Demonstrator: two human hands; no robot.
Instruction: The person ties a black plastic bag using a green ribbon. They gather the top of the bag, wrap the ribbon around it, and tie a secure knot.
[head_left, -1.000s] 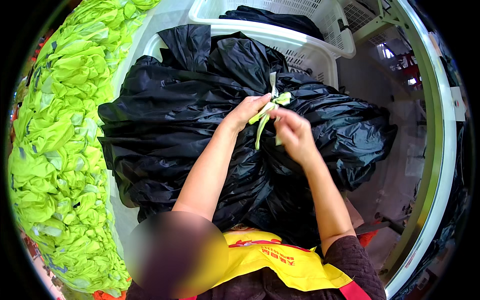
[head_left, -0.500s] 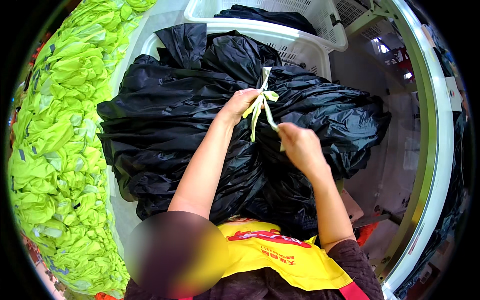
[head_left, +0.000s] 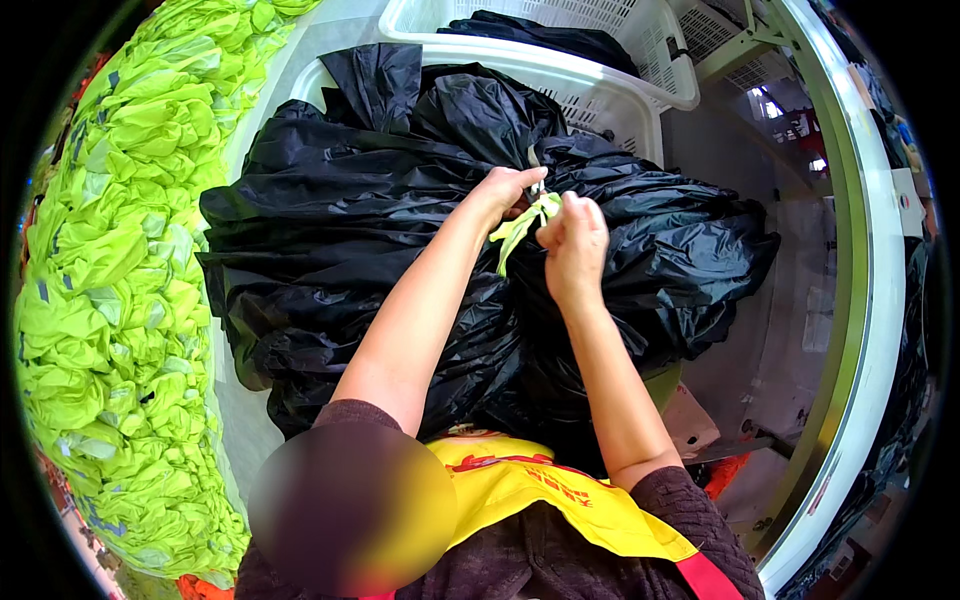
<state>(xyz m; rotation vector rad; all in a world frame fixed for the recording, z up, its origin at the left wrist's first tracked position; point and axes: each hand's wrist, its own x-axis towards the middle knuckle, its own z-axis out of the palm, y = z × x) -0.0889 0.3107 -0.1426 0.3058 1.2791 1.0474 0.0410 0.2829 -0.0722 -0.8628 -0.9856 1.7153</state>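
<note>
A big bundle of shiny black fabric (head_left: pixel 350 210) lies across the front of a white basket, gathered at its middle. Around that gather runs a pale yellow-green fabric strip (head_left: pixel 515 245), with a loop and loose ends hanging down. My left hand (head_left: pixel 505 192) grips the strip at the knot, thumb stretched across the top. Close on its right, my right hand (head_left: pixel 577 240) is curled into a fist around part of the strip; the fingers hide most of what they hold.
Piled along the left is a long heap of bright lime-green fabric pieces (head_left: pixel 130 330). Behind the bundle stand a white slotted basket (head_left: pixel 630 120) and another white basket (head_left: pixel 680 85) with black fabric inside. A metal frame (head_left: pixel 850 300) curves along the right.
My right hand has moved up and left, close to the knot. My left hand has shifted slightly up and right. The strip's stretched end is now bunched by the right fist.
</note>
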